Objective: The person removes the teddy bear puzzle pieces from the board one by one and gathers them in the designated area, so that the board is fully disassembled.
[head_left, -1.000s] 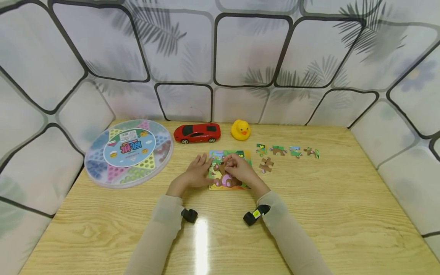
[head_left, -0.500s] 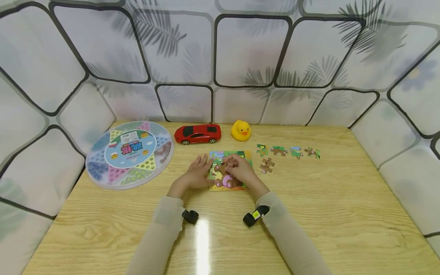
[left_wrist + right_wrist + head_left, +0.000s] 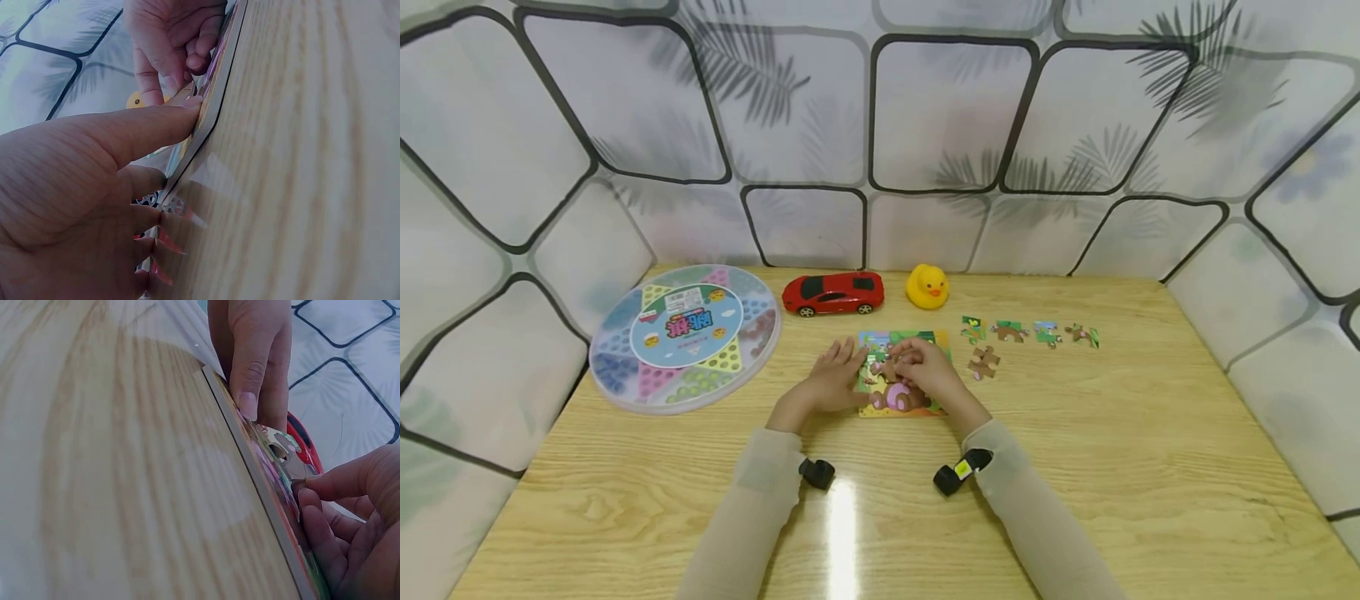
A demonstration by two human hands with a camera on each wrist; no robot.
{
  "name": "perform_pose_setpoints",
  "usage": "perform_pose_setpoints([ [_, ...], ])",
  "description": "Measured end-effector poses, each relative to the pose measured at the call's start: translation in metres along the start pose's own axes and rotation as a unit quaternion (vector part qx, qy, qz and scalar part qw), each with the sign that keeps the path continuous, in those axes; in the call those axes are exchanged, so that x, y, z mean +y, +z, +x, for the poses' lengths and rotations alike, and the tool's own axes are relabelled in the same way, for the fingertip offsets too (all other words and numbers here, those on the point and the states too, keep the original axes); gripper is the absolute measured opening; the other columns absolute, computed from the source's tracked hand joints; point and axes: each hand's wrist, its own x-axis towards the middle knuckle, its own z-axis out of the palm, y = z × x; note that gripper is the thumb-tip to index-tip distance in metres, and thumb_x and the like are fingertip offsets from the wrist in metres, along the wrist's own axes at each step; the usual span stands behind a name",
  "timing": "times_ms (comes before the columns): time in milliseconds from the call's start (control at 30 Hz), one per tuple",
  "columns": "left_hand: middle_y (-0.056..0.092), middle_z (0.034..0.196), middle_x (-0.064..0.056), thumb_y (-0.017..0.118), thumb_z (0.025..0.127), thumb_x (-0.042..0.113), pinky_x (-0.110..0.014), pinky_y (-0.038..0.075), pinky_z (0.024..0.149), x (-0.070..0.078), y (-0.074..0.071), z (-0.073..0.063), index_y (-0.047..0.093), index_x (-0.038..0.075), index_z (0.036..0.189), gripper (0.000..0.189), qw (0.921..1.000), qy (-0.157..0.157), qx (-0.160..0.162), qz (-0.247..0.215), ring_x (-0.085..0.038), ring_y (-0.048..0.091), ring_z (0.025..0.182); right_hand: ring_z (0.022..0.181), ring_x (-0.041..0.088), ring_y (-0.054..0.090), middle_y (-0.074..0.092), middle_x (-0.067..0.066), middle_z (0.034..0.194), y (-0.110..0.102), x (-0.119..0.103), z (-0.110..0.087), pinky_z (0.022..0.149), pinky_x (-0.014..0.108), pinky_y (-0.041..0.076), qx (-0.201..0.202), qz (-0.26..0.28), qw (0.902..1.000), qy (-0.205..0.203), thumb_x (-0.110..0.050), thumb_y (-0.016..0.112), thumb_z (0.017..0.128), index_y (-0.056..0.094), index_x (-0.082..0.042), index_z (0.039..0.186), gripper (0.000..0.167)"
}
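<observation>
A small jigsaw board (image 3: 868, 408) with a brown bear picture lies on the table in the head view. My left hand (image 3: 833, 379) rests along its left edge, fingers extended, and in the left wrist view the thumb (image 3: 156, 130) reaches onto the board's surface. Over the board's right half, my right hand (image 3: 927, 367) pinches a brown jigsaw piece (image 3: 886, 370) between thumb and finger. That piece is tilted close above the picture in the right wrist view. The right hand covers part of the board. A loose brown jigsaw piece (image 3: 983, 362) lies to the right.
Several more pieces form a row behind it, among them a bear-head piece (image 3: 1081, 335). A red toy car (image 3: 833, 294) and a yellow rubber duck (image 3: 928, 287) stand at the back. On the left lies a round Chinese checkers box (image 3: 685, 382). A patterned wall (image 3: 951, 117) encloses the table.
The brown piece in my right fingers has tilted and shifted slightly, now catching more light. Both hands stay almost where they were.
</observation>
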Motion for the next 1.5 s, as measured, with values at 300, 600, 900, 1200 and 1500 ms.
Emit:
perform_pose_setpoints([
  [300, -0.006, 0.156, -0.02, 0.059, 0.09, 0.047, -0.057, 0.003, 0.112, 0.001, 0.002, 0.001, 0.012, 0.005, 0.152, 0.089, 0.9999, -0.002, -0.002, 0.011, -0.039, -0.009, 0.142, 0.064, 0.013, 0.06, 0.063, 0.006, 0.082, -0.015, 0.002, -0.005, 0.06, 0.024, 0.052, -0.014, 0.063, 0.9979, 0.003, -0.004, 0.058, 0.093, 0.058, 0.0, 0.117, 0.024],
  [600, -0.006, 0.156, -0.021, 0.06, 0.09, 0.045, -0.058, 0.003, 0.111, -0.001, 0.002, 0.003, 0.012, 0.004, 0.152, 0.088, 1.0, 0.003, -0.001, 0.009, -0.039, -0.009, 0.142, 0.065, 0.011, 0.059, 0.061, 0.003, 0.082, -0.05, 0.009, -0.015, 0.061, 0.022, 0.053, 0.008, 0.079, 0.9969, -0.005, -0.002, 0.057, 0.093, 0.052, 0.005, 0.121, 0.03],
  [900, -0.008, 0.156, -0.019, 0.06, 0.09, 0.045, -0.055, 0.0, 0.112, -0.002, 0.003, 0.004, 0.011, 0.007, 0.152, 0.088, 1.0, 0.001, -0.005, -0.001, -0.036, -0.012, 0.142, 0.064, 0.008, 0.06, 0.061, -0.001, 0.081, -0.104, 0.03, -0.029, 0.062, 0.023, 0.053, 0.051, 0.071, 0.9962, 0.006, -0.006, 0.057, 0.094, 0.05, 0.007, 0.127, 0.036],
  [1200, -0.008, 0.156, -0.021, 0.06, 0.09, 0.045, -0.057, 0.002, 0.112, -0.003, 0.002, 0.003, 0.011, 0.004, 0.152, 0.088, 1.0, 0.003, -0.004, 0.005, -0.039, -0.01, 0.142, 0.063, 0.006, 0.059, 0.06, -0.005, 0.082, -0.144, 0.05, -0.046, 0.061, 0.022, 0.053, 0.097, 0.073, 0.9916, 0.045, -0.007, 0.053, 0.096, 0.046, 0.008, 0.131, 0.038],
  [1500, -0.008, 0.156, -0.02, 0.06, 0.09, 0.043, -0.056, 0.0, 0.112, -0.002, 0.002, 0.001, 0.011, 0.004, 0.152, 0.088, 1.0, 0.004, -0.001, -0.005, -0.038, -0.011, 0.142, 0.062, 0.004, 0.059, 0.059, -0.006, 0.079, -0.165, 0.063, -0.052, 0.061, 0.02, 0.053, 0.118, 0.063, 0.9877, 0.082, -0.011, 0.054, 0.096, 0.043, 0.009, 0.134, 0.045],
])
